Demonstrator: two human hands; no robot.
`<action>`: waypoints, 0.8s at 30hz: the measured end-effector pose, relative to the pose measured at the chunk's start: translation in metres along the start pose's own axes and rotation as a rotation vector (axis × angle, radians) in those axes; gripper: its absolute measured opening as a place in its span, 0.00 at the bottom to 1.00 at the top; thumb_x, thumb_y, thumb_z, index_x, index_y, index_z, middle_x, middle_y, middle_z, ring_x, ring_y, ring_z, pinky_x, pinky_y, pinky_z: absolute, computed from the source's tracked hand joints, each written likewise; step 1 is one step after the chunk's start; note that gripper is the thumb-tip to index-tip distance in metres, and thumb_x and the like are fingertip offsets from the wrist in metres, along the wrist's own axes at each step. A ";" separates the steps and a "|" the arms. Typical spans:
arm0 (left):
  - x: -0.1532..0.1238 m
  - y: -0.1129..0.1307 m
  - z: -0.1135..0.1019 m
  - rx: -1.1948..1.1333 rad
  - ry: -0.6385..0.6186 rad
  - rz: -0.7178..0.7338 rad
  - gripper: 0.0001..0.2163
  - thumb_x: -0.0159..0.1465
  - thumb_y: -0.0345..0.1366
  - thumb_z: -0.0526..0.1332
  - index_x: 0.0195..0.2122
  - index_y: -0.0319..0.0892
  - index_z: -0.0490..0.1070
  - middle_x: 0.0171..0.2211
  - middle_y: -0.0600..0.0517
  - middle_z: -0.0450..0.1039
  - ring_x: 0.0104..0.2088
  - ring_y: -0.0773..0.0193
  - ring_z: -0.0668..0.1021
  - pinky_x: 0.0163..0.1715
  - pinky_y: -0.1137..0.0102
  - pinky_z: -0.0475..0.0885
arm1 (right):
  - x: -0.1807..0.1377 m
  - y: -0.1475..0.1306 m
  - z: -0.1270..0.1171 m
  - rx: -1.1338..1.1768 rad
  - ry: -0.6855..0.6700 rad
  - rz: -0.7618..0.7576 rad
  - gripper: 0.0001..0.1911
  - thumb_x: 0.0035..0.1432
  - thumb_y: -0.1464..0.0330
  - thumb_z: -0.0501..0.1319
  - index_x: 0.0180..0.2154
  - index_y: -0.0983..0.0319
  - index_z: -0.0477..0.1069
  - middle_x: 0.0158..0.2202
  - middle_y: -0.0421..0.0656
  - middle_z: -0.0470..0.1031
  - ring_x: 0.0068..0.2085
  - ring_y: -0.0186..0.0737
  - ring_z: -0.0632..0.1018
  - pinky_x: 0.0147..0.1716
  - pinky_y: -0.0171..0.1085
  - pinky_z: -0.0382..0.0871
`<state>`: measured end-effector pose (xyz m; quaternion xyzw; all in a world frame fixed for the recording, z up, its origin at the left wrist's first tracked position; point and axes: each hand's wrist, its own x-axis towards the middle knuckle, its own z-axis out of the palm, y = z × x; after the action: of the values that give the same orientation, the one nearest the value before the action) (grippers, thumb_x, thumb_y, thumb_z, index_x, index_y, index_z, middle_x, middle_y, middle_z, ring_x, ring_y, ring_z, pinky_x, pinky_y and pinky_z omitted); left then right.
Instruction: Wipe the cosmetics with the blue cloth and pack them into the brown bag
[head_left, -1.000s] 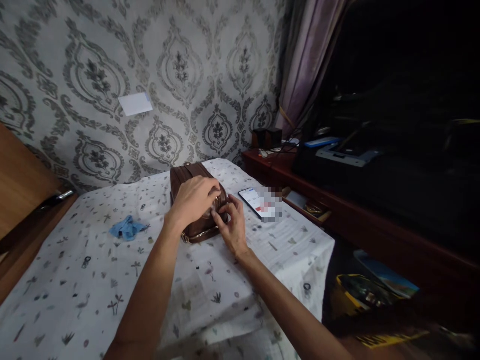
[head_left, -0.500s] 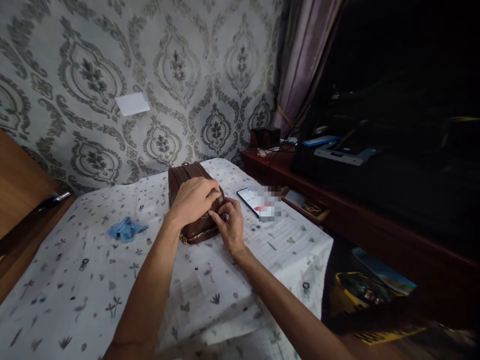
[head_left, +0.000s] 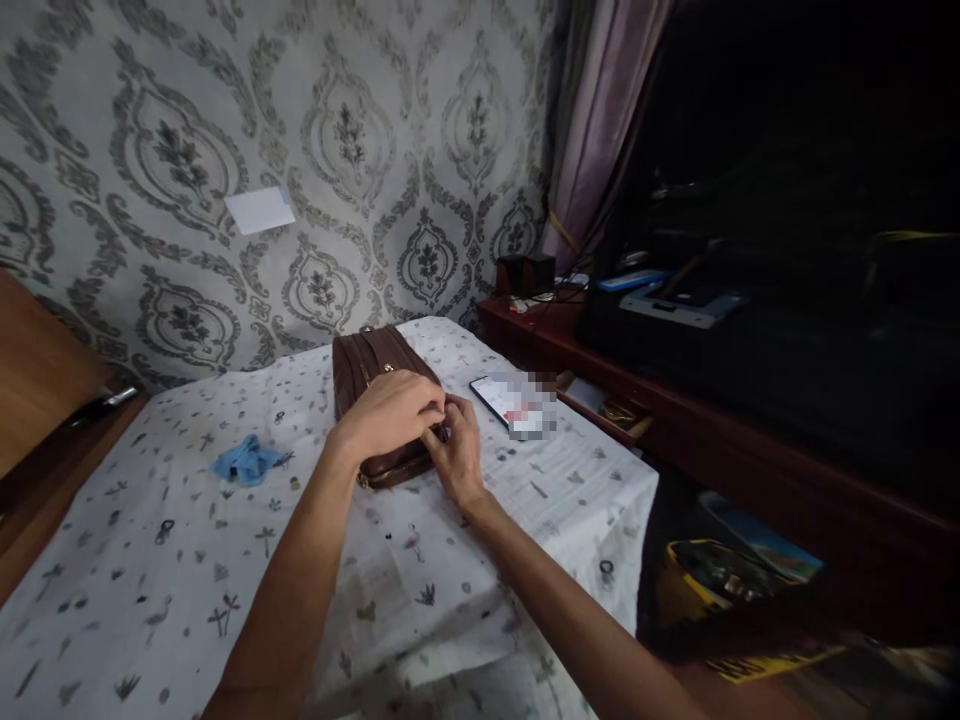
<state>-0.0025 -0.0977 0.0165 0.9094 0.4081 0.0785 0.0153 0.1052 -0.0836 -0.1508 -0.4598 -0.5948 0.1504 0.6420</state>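
A brown leather bag [head_left: 382, 347] with gold-coloured zips lies on a white printed cloth [head_left: 225, 560]. Across its top reaches my left hand [head_left: 396, 408], fingers bent and closed at the bag's right edge. My right hand [head_left: 460, 452] is at that same edge from the near right side, thumb and fingers pinched together. The fingertips of both hands meet there. Which part of the bag they grip is hidden behind the fingers. A zip runs along the bag's near lower edge.
A phone [head_left: 491, 398] with a lit, partly blurred screen lies right of the bag. To the left is a crumpled blue cloth [head_left: 247, 461]. A dark red desk [head_left: 555, 335] with an open drawer [head_left: 604, 405] stands on the right. Patterned wallpaper [head_left: 352, 140] rises behind.
My left hand has moved slightly right, its fingers now closer to my right hand's. A gold-coloured fitting on top of the bag now shows above the left hand. The view has shifted slightly.
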 end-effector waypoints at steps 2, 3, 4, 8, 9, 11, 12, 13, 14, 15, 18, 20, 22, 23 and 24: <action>0.000 -0.003 -0.002 -0.048 0.027 -0.034 0.10 0.65 0.32 0.58 0.32 0.43 0.79 0.31 0.51 0.80 0.37 0.58 0.79 0.39 0.67 0.68 | 0.000 -0.001 -0.001 0.016 0.000 -0.004 0.14 0.62 0.56 0.61 0.31 0.58 0.66 0.47 0.49 0.69 0.50 0.49 0.73 0.52 0.50 0.68; 0.000 -0.005 -0.005 -0.066 0.052 -0.054 0.10 0.66 0.32 0.58 0.32 0.44 0.80 0.31 0.51 0.80 0.37 0.58 0.79 0.38 0.68 0.68 | 0.000 -0.001 -0.001 0.023 -0.001 -0.008 0.14 0.61 0.56 0.62 0.31 0.58 0.65 0.46 0.49 0.69 0.50 0.49 0.73 0.53 0.50 0.68; -0.001 -0.007 -0.007 -0.077 0.082 -0.078 0.10 0.66 0.33 0.58 0.34 0.44 0.80 0.33 0.52 0.81 0.37 0.58 0.79 0.38 0.68 0.68 | 0.000 -0.002 -0.002 0.027 -0.001 -0.012 0.14 0.61 0.57 0.63 0.30 0.58 0.64 0.46 0.49 0.69 0.50 0.49 0.73 0.53 0.50 0.67; -0.011 -0.015 -0.018 -0.033 0.182 -0.181 0.09 0.67 0.33 0.58 0.40 0.45 0.80 0.39 0.51 0.82 0.40 0.57 0.80 0.40 0.67 0.68 | -0.002 -0.006 -0.005 0.022 -0.036 -0.025 0.13 0.58 0.57 0.64 0.33 0.57 0.64 0.47 0.49 0.67 0.54 0.51 0.71 0.55 0.51 0.66; -0.015 -0.016 -0.019 -0.009 0.197 -0.203 0.09 0.67 0.34 0.58 0.41 0.45 0.79 0.40 0.51 0.82 0.41 0.57 0.80 0.40 0.67 0.68 | -0.004 -0.007 -0.006 0.021 -0.051 -0.022 0.13 0.58 0.57 0.65 0.34 0.57 0.65 0.48 0.49 0.67 0.55 0.51 0.70 0.55 0.51 0.66; -0.022 -0.017 -0.020 0.036 0.222 -0.244 0.09 0.67 0.35 0.59 0.41 0.44 0.78 0.39 0.50 0.81 0.40 0.56 0.79 0.37 0.67 0.67 | -0.006 -0.007 -0.008 0.021 -0.084 -0.002 0.14 0.58 0.57 0.65 0.36 0.58 0.65 0.47 0.49 0.67 0.54 0.51 0.70 0.54 0.51 0.67; -0.026 -0.017 -0.019 0.055 0.237 -0.268 0.08 0.68 0.35 0.58 0.41 0.44 0.78 0.37 0.50 0.81 0.38 0.56 0.79 0.35 0.68 0.66 | -0.008 -0.007 -0.009 0.020 -0.099 0.013 0.14 0.58 0.57 0.65 0.37 0.57 0.66 0.46 0.48 0.67 0.52 0.50 0.70 0.53 0.50 0.68; -0.029 -0.017 -0.017 0.072 0.252 -0.291 0.08 0.68 0.36 0.59 0.40 0.43 0.77 0.35 0.50 0.80 0.36 0.57 0.78 0.33 0.68 0.65 | -0.009 -0.007 -0.010 0.018 -0.108 0.026 0.14 0.58 0.56 0.65 0.38 0.57 0.66 0.45 0.47 0.67 0.50 0.49 0.71 0.52 0.50 0.69; -0.033 -0.017 -0.015 0.086 0.267 -0.310 0.07 0.68 0.36 0.59 0.39 0.43 0.77 0.33 0.50 0.79 0.33 0.57 0.78 0.30 0.68 0.63 | -0.010 -0.007 -0.010 0.014 -0.111 0.035 0.14 0.58 0.56 0.65 0.38 0.57 0.66 0.44 0.46 0.67 0.48 0.48 0.71 0.50 0.49 0.69; -0.036 -0.017 -0.013 0.097 0.281 -0.325 0.07 0.68 0.36 0.59 0.37 0.42 0.76 0.30 0.51 0.78 0.31 0.58 0.77 0.29 0.68 0.62 | -0.010 -0.007 -0.010 0.009 -0.109 0.039 0.14 0.58 0.56 0.65 0.38 0.57 0.66 0.43 0.45 0.67 0.47 0.48 0.71 0.49 0.48 0.69; -0.046 -0.016 -0.004 0.070 0.329 -0.330 0.05 0.66 0.33 0.60 0.35 0.42 0.75 0.28 0.52 0.77 0.29 0.59 0.76 0.28 0.68 0.61 | -0.010 -0.006 -0.009 -0.010 -0.092 0.022 0.14 0.59 0.56 0.64 0.37 0.57 0.65 0.41 0.45 0.67 0.45 0.47 0.71 0.49 0.48 0.69; -0.051 -0.016 0.003 0.008 0.359 -0.306 0.05 0.65 0.30 0.60 0.37 0.43 0.76 0.29 0.53 0.78 0.29 0.61 0.76 0.30 0.69 0.64 | -0.010 -0.006 -0.007 -0.026 -0.087 0.006 0.13 0.60 0.57 0.64 0.37 0.57 0.65 0.41 0.44 0.67 0.45 0.47 0.70 0.48 0.47 0.68; -0.056 -0.016 0.011 -0.029 0.387 -0.275 0.07 0.65 0.28 0.60 0.38 0.43 0.76 0.31 0.53 0.78 0.30 0.61 0.77 0.32 0.69 0.66 | -0.010 -0.005 -0.007 -0.045 -0.087 -0.010 0.13 0.60 0.57 0.64 0.37 0.57 0.64 0.41 0.44 0.67 0.45 0.47 0.70 0.48 0.47 0.68; -0.059 -0.015 0.015 -0.029 0.401 -0.257 0.07 0.65 0.28 0.60 0.38 0.43 0.76 0.31 0.53 0.79 0.30 0.61 0.77 0.32 0.69 0.66 | -0.010 -0.005 -0.007 -0.054 -0.088 -0.015 0.13 0.60 0.58 0.64 0.37 0.57 0.64 0.40 0.44 0.67 0.44 0.47 0.70 0.47 0.47 0.68; -0.062 -0.015 0.019 -0.018 0.418 -0.239 0.07 0.65 0.28 0.59 0.38 0.43 0.76 0.32 0.52 0.79 0.31 0.61 0.78 0.32 0.69 0.67 | -0.010 -0.005 -0.007 -0.061 -0.089 -0.018 0.12 0.60 0.58 0.64 0.37 0.57 0.64 0.40 0.44 0.67 0.44 0.47 0.70 0.47 0.46 0.68</action>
<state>-0.0513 -0.1327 -0.0119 0.8184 0.5066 0.2661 -0.0521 0.1068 -0.0964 -0.1523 -0.4667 -0.6312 0.1465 0.6019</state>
